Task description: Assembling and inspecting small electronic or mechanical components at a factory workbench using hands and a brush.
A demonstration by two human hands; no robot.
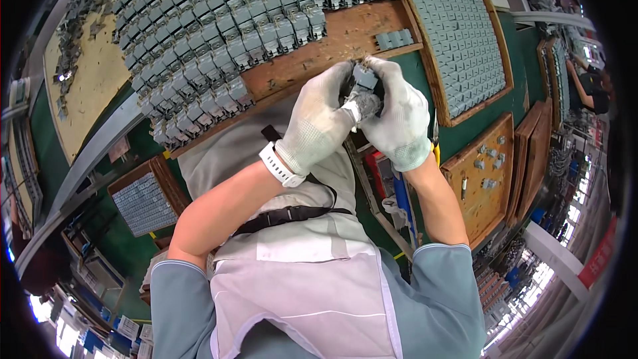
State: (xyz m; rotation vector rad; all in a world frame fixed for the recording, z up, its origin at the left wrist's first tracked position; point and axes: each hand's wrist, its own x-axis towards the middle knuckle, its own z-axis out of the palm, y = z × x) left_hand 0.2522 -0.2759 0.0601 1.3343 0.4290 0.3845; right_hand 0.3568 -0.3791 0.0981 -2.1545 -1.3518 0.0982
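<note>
Both my hands wear whitish knit gloves and meet in front of my apron, at the near edge of a wooden tray (292, 70). Between their fingertips is a small grey block-shaped part (365, 78), with bits of metal at its far end. My left hand (318, 118) closes on it from the left. From the right, my right hand (401, 116) closes on the same part. Dark, soiled glove tips cover its near end, so its full shape is hidden. Rows of similar grey parts (219, 30) fill much of the tray, and a short strip of grey pieces (394, 39) lies at its right.
To the right stands a wood-framed tray (446, 110) packed with grey pieces. Below it, a wooden board (475, 189) carries several loose parts. Yellow-handled pliers (436, 149) are beside my right wrist. A pale board (80, 86) with scattered parts lies far left, past a metal rail (100, 149).
</note>
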